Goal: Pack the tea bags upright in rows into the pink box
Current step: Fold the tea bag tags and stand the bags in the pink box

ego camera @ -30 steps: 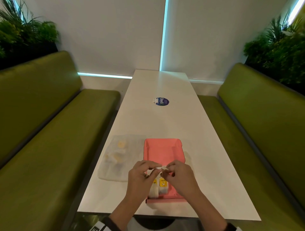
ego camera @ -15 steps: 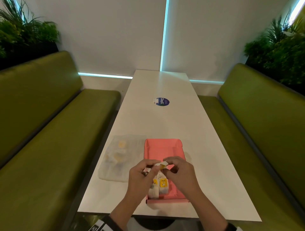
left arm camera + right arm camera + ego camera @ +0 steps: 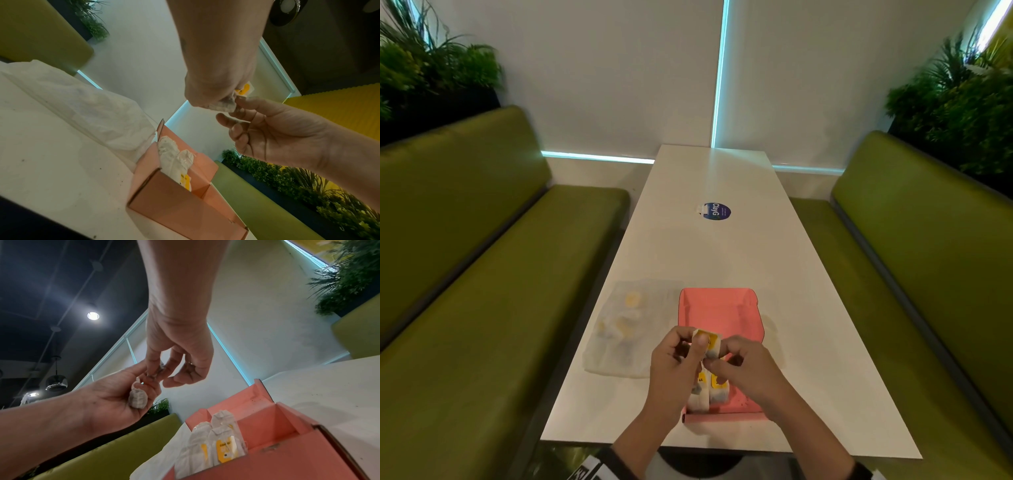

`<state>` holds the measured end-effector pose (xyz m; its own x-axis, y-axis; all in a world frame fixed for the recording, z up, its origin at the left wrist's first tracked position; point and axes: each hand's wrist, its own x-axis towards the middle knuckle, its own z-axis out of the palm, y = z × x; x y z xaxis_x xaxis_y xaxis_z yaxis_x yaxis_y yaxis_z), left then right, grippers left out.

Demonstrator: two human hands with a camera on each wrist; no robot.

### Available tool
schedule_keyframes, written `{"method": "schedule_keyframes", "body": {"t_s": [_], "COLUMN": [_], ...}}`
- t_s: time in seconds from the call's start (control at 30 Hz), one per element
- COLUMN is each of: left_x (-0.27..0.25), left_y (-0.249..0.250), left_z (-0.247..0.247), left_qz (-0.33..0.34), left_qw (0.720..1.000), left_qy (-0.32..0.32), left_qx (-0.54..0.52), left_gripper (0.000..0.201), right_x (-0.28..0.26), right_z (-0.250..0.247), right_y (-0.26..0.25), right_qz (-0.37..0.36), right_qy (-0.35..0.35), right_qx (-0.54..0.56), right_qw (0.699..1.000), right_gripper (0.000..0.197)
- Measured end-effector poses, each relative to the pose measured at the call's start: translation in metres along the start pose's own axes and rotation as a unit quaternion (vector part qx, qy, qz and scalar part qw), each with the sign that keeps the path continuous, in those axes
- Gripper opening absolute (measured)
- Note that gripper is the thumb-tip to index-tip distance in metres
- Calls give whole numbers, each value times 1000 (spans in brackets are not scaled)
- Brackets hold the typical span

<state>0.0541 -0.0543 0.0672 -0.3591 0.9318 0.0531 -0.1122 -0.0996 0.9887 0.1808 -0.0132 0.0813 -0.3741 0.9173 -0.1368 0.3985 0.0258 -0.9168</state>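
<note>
We sat at a long white table (image 3: 709,260) between two green benches (image 3: 469,274), with the pink box (image 3: 722,308) open near the table's front edge. Both our forearms reached in over the box's near end. Our left hand (image 3: 674,363) was raised above the box, thumb and fingers curled and pinching a tea bag (image 3: 710,342) by its yellow-printed tag end. Our right hand (image 3: 748,365) met it from the other side, fingertips closed on the same tea bag; the right wrist view showed its pouch (image 3: 138,398) lying against the right palm.

Inside the box, packed tea bags (image 3: 213,449) stood upright in the near left corner, yellow tags facing the near wall; the rest of the pink floor lay bare. Just left of the box lay a crumpled clear plastic bag (image 3: 626,329) holding more tea bags, seen only as pale yellow smudges.

How many bags stood in the box we could not count, since our hands covered part of them in the head view. A round blue sticker (image 3: 717,211) sat farther up the table.
</note>
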Motion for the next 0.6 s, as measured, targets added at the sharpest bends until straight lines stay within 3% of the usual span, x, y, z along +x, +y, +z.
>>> {"method": "schedule_keyframes", "body": {"t_s": [0.17,0.43,0.6], "left_x": [0,3,1], "left_y": [1,-3,-6], "left_z": [0,-6,-9], "left_qz": [-22,-92,-64], "left_qw": [1000,995,990], "left_qy": [-18,-40,-77], "left_qx": [4,22,99], "left_gripper": [29,24,10], "right_x": [0,3,4], "right_z": [-4,-13,-16], "right_y": [1,1,4], "right_qz": [-6,3,13], "right_qy": [-1,7,28], "right_qx": [0,45,60], "right_qw": [1000,999,998], "right_gripper": [17,9,11]}}
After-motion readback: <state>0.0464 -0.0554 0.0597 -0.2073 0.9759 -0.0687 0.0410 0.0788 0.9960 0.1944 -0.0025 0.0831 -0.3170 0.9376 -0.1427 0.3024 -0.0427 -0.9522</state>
